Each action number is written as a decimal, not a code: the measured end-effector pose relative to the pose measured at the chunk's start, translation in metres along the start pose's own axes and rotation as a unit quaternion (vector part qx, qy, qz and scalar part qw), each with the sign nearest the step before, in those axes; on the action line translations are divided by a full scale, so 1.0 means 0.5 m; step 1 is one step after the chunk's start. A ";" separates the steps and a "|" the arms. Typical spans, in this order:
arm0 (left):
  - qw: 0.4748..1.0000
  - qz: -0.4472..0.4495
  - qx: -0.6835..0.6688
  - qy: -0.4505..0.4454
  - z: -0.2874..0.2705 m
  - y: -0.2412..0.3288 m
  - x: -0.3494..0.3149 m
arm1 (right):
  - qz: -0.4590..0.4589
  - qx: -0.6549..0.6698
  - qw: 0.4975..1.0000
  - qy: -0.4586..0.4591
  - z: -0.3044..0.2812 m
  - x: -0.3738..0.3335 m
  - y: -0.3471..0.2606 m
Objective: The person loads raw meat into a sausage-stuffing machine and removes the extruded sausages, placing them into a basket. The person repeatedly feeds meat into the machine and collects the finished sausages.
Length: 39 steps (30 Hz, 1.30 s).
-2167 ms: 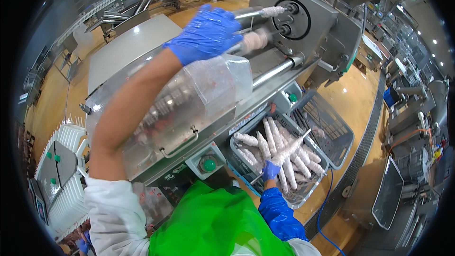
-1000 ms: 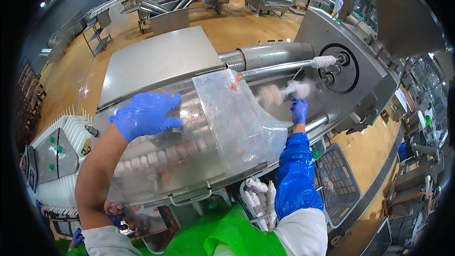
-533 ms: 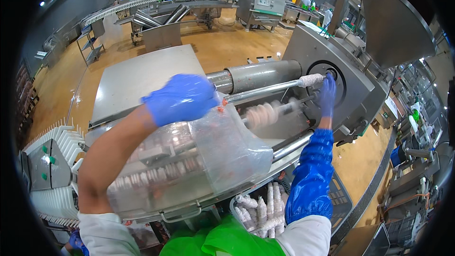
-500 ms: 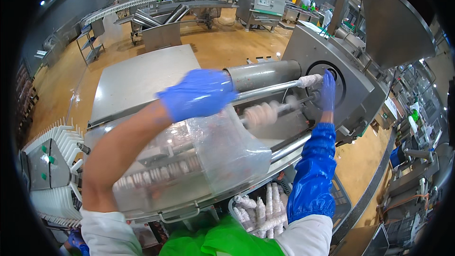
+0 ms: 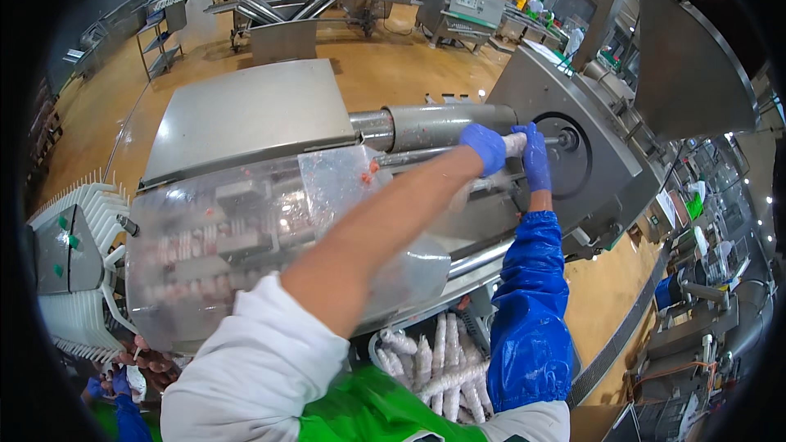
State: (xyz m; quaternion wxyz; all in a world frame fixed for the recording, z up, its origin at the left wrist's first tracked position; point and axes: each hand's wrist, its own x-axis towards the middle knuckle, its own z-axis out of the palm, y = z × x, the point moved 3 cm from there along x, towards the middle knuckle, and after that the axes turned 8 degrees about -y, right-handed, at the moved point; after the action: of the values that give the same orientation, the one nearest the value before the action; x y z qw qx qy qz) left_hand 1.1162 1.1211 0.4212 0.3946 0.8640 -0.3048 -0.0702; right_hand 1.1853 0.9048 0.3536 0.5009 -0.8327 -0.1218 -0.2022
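Observation:
Both my blue-gloved hands meet on a metal stuffing tube (image 5: pixel 417 155) of the steel machine. Wrapped round it from the left is my left hand (image 5: pixel 485 150), against a short whitish, wrinkled sausage casing (image 5: pixel 514 145). On the casing's other end, my right hand (image 5: pixel 536 157) is closed, its forearm in a blue plastic sleeve. The bare tube runs on from there to a round opening in the machine's face. My left forearm hides part of the trough below the tube. In a bin under the machine's front edge lie several whitish casing sticks (image 5: pixel 446 360).
A clear plastic cover (image 5: pixel 213 245) lies over blurred rows of links at left. Behind it stand a steel housing (image 5: pixel 246 115) and a thick steel cylinder (image 5: pixel 450 125). White hooks (image 5: pixel 86 311) line the left end. Another person's blue-gloved hands (image 5: pixel 115 383) show at lower left.
My left hand has swept right along the tube to the casing. My right hand has come off the machine's round opening and moved left, and the casing sits farther left.

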 end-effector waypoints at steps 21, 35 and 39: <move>0.956 -0.065 0.286 -0.015 -0.308 -0.182 -0.531 | -0.153 -0.520 0.833 -0.117 0.145 -0.114 -0.252; 0.966 -0.255 -0.043 -0.027 -0.434 -0.202 -0.849 | -0.165 -0.343 0.925 -0.025 0.105 -0.101 -0.198; 0.969 -0.223 -0.038 0.094 -0.436 -0.252 -0.962 | -0.156 -0.221 0.963 -0.015 0.149 -0.172 -0.268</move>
State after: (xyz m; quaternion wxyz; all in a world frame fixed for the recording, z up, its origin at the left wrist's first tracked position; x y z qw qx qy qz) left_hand 0.8678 1.6037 0.4206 0.4284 0.8972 -0.0630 -0.0867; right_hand 1.0706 1.0333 0.3885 0.2653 -0.8962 -0.2096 -0.2871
